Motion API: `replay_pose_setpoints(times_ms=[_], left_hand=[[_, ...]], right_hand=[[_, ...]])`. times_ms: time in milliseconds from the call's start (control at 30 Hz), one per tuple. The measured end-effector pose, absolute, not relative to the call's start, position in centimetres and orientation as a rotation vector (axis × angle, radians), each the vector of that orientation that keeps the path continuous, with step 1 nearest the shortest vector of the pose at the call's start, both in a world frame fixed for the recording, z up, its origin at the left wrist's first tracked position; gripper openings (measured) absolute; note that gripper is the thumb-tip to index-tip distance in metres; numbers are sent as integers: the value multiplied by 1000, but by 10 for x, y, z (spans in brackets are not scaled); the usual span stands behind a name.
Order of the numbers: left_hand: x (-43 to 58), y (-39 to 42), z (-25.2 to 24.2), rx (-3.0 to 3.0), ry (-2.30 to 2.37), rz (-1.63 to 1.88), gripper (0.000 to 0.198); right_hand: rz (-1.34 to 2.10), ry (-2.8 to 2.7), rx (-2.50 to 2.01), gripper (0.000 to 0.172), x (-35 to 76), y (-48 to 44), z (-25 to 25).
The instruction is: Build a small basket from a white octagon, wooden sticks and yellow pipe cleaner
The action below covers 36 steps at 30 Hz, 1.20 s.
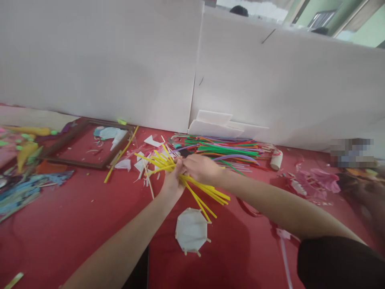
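Splayed bundle of thin yellow straws (207, 190), slanted, off the table

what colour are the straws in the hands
Yellow: the straws gripped by both hands show best in the head view.

Two bare forearms reach over a red table (75, 224); the left hand (172, 182) and right hand (201, 167) together grip a bundle of yellow straws (192, 188); a white octagonal piece (191, 231) lies just below; multicoloured straws (228, 149) lie behind.

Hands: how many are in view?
2. The left hand grips the yellow sticks; the right hand meets it there. The white boards may hide others.
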State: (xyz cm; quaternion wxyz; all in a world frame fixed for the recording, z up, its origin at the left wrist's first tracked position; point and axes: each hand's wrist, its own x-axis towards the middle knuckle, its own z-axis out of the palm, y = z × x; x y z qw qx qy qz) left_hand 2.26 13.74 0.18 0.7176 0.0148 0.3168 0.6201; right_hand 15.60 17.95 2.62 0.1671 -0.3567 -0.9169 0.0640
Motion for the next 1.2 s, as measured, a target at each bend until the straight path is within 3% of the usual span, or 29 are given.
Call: replay_pose_setpoints(times_ms=[100, 267, 400, 533, 667, 833, 1033, 1200], left_hand=[[20, 139, -1, -1, 740, 1378, 10], [20, 143, -5, -55, 738, 1389, 36], [20, 142, -5, -83, 694, 1380, 45], [19, 139, -5, -98, 658, 1360, 44], [19, 138, -2, -113, 643, 1335, 40], [19, 139, 0, -137, 652, 1319, 39], [20, 138, -2, -143, 647, 1304, 37], [20, 139, -1, -145, 642, 1301, 39]], right_hand=[[281, -2639, -980, 31, 142, 164, 19], [359, -2579, -1077, 23, 188, 194, 22], [170, -2320, -1419, 23, 240, 221, 25], [-114, -1991, -1622, 34, 275, 237, 30], [-330, -1858, -1777, 59, 293, 256, 30], [-292, -2070, -1856, 41, 305, 274, 21], [-299, -2253, -1723, 65, 309, 272, 20], [-269, -2319, -1747, 49, 313, 288, 28]])
